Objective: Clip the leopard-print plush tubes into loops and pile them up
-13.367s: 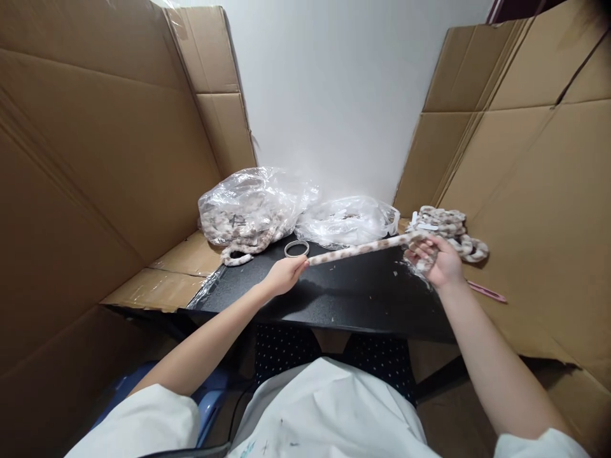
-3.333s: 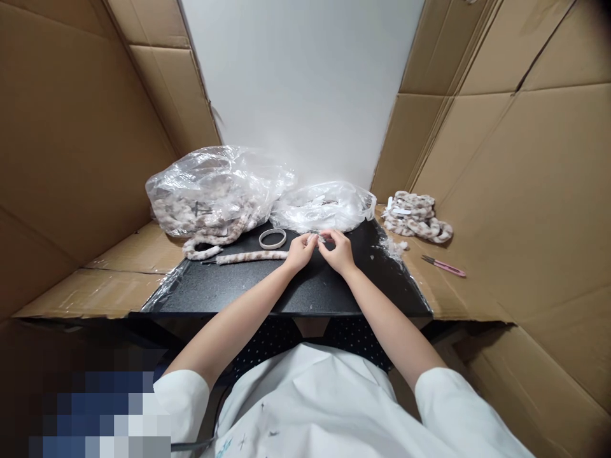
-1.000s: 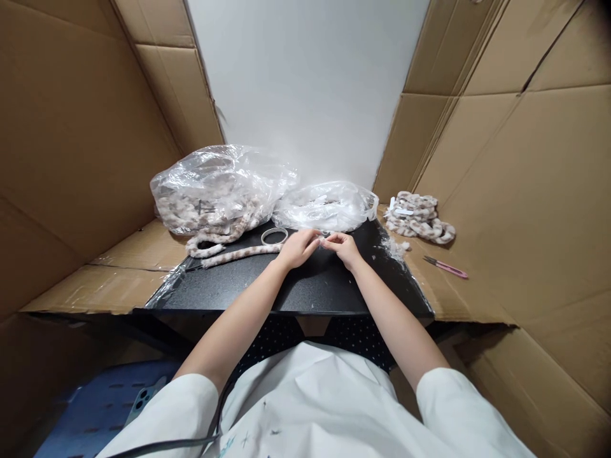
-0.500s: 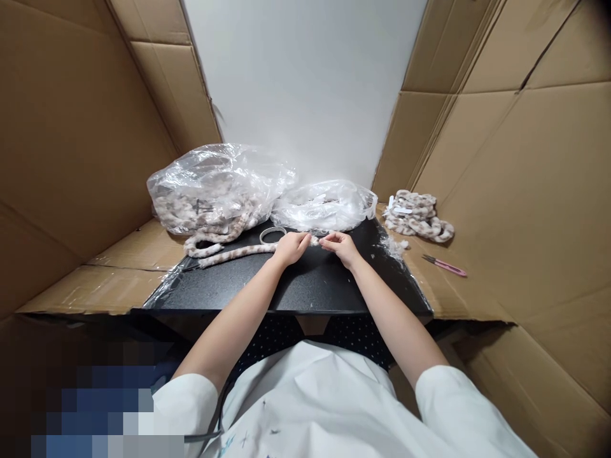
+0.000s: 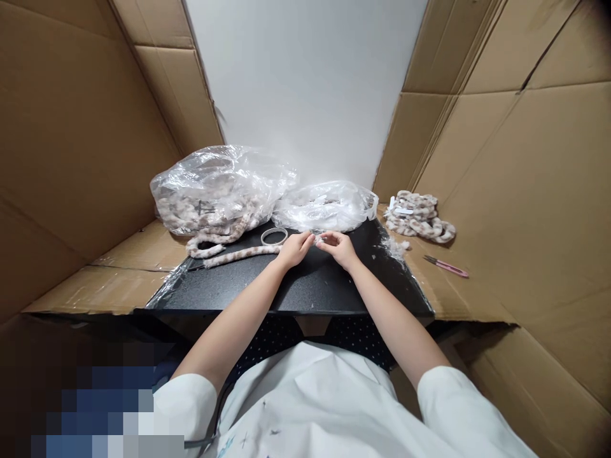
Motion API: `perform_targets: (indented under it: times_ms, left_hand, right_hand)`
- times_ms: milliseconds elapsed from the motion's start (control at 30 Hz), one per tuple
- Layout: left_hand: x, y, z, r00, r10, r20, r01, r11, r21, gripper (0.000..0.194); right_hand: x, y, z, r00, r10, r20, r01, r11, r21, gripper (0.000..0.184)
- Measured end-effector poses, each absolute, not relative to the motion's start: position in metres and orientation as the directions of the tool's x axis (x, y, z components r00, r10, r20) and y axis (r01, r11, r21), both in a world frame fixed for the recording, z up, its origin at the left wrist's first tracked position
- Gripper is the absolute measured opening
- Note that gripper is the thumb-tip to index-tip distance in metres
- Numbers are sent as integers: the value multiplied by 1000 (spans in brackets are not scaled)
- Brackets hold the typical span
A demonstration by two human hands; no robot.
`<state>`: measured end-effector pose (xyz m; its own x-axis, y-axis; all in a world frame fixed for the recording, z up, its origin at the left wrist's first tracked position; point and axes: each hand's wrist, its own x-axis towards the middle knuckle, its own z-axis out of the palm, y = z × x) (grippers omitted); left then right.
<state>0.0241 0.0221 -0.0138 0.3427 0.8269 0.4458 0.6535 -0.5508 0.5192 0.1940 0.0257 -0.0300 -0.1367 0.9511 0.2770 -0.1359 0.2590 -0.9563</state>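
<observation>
A fluffy white-and-brown cord (image 5: 243,255) lies across the black tabletop (image 5: 224,287), and its right part runs into my left hand (image 5: 294,250). That hand is closed around the cord near its end. Close beside it, my right hand (image 5: 338,248) has thumb and forefinger pinched at the pale fluffy tip between the hands. The fingers partly hide this tip, so I cannot see whether anything else is in the pinch. Just behind my left hand lies a pale ring (image 5: 273,244) that looks like a roll of tape.
A clear plastic bag (image 5: 219,168) of fluffy cords stands at back left, a second plastic bag (image 5: 329,207) at back centre. On the right are bundled cords (image 5: 413,216) with white tags, loose fluff (image 5: 397,247) and pink-handled thread snips (image 5: 446,266). Cardboard walls (image 5: 539,178) flank the table.
My right fingers have moved slightly left, nearer to my left hand, and now cover more of the cord's tip. The other things lie as before, with the view shifted slightly.
</observation>
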Motion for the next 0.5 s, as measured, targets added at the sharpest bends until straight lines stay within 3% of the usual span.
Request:
perform_targets:
  times_ms: [200, 367, 500]
  left_hand:
    - [26, 21, -14, 321, 846, 425, 698, -515, 498, 34]
    - [27, 21, -14, 313, 852, 420, 691, -508, 515, 35]
    - [27, 21, -15, 307, 853, 422, 655, -511, 557, 38]
  right_hand:
    - [198, 31, -35, -57, 956, 289, -92, 283, -955, 42]
    - [201, 25, -31, -84, 864, 496, 251, 500, -829, 30]
    - [201, 22, -29, -146, 799, 583, 324, 596, -735, 8]
